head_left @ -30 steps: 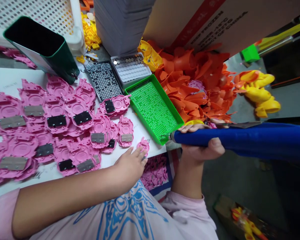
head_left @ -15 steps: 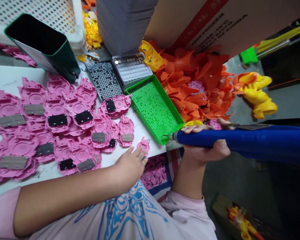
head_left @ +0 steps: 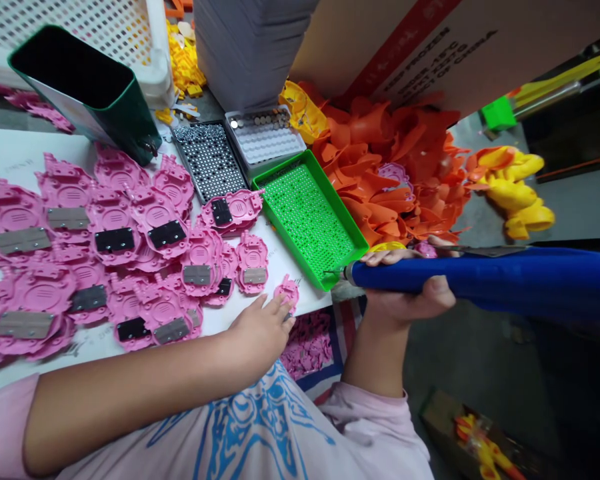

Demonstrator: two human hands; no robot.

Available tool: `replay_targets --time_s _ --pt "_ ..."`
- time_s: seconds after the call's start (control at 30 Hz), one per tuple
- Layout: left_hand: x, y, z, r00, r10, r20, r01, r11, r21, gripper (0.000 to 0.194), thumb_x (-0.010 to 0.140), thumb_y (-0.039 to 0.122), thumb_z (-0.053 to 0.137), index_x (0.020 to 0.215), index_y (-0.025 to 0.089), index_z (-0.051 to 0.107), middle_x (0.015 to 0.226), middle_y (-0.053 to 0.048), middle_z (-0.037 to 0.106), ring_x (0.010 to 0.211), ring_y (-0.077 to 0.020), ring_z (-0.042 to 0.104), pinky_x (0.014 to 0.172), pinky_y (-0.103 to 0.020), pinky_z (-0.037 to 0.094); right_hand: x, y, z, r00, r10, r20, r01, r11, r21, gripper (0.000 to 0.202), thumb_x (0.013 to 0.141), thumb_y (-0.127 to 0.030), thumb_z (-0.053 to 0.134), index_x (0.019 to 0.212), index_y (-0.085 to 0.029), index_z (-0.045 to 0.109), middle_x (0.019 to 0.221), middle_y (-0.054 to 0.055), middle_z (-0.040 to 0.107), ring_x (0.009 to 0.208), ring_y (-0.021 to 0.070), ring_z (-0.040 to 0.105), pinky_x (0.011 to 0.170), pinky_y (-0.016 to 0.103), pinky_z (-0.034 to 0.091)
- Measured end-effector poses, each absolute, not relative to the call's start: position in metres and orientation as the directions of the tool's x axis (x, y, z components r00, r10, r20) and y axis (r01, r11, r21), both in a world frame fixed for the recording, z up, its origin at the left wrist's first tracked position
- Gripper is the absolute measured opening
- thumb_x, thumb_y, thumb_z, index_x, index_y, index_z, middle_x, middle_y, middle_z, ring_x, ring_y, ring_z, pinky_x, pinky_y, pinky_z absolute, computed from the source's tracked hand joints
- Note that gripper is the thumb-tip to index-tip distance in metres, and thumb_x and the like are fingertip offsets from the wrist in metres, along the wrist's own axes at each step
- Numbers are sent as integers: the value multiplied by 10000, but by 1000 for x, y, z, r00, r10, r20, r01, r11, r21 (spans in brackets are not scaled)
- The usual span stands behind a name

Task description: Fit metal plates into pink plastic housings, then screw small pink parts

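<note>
My right hand (head_left: pixel 410 293) is wrapped round a blue electric screwdriver (head_left: pixel 480 277), held nearly level with its bit pointing left. The bit tip is over the near corner of a green perforated tray (head_left: pixel 305 277), which holds many small screws in its holes. My left hand (head_left: pixel 263 330) lies at the white table's front edge, its fingers bent over a small pink plastic housing (head_left: pixel 287 288) and holding it there. To the left, many larger pink housings (head_left: pixel 253 260) lie in overlapping piles, several with black or grey covers screwed on.
Beyond the green tray are a black perforated tray (head_left: pixel 213 160) and a white tray (head_left: pixel 267 143) with round metal pieces. A dark green bin (head_left: pixel 125 100), a white basket (head_left: pixel 160 60), orange plastic parts (head_left: pixel 370 180) and a carton (head_left: pixel 460 73) surround them. Pink parts (head_left: pixel 307 347) lie below the edge.
The screwdriver has shifted slightly left and its bit reaches a little further over the tray corner. My left hand and the small pink housing have stayed put.
</note>
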State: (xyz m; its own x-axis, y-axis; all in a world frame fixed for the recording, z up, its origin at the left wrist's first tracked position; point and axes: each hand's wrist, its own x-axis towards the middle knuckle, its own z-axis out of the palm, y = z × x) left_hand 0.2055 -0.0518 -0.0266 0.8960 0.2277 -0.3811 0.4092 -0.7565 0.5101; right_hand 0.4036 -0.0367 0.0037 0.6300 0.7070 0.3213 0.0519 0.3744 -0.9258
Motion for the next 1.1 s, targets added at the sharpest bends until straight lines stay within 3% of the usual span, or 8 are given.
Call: replay_targets --time_s 0.43,0.77,1.1 --pt "207 -49 -21 886 209 -414 415 -755 508 414 901 155 487 1312 149 533 1424 -142 425 1337 -296 392 1050 -464 371 403 -39 1 622 721 304 55 347 -936 309 633 -429 455 886 -256 494 520 -64 595 416 161 522 451 313 449" --pt "204 -52 -26 899 232 -371 405 -761 506 414 894 148 482 1303 146 545 1425 -151 429 1336 -293 395 1047 -456 363 407 -40 10 597 706 382 90 414 -906 362 661 -473 386 902 -257 549 502 -43 581 396 167 512 410 302 420" --pt "204 -55 -30 901 256 -351 411 -763 499 407 892 155 487 1291 178 561 1415 -137 454 1336 -277 399 1043 -438 360 400 -37 3 612 724 317 64 355 -933 343 641 -433 412 926 -258 486 510 -62 563 408 152 498 453 305 433"
